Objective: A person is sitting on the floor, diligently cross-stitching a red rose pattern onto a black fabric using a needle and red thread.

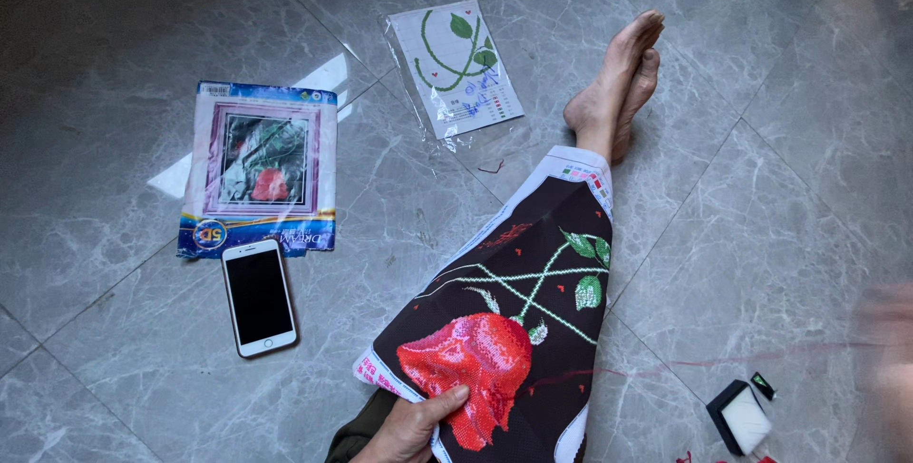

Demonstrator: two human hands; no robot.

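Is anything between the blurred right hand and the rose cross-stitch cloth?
Nothing solid shows. Between the blurred right hand and the cross-stitch cloth there is bare floor, crossed by a red thread. The left hand already grips the cloth's lower edge.

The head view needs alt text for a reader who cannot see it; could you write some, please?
A left hand holds a black cross-stitch cloth with a red rose, draped over the person's leg above a grey marble floor. A phone, kit packet and pattern sheet lie nearby.
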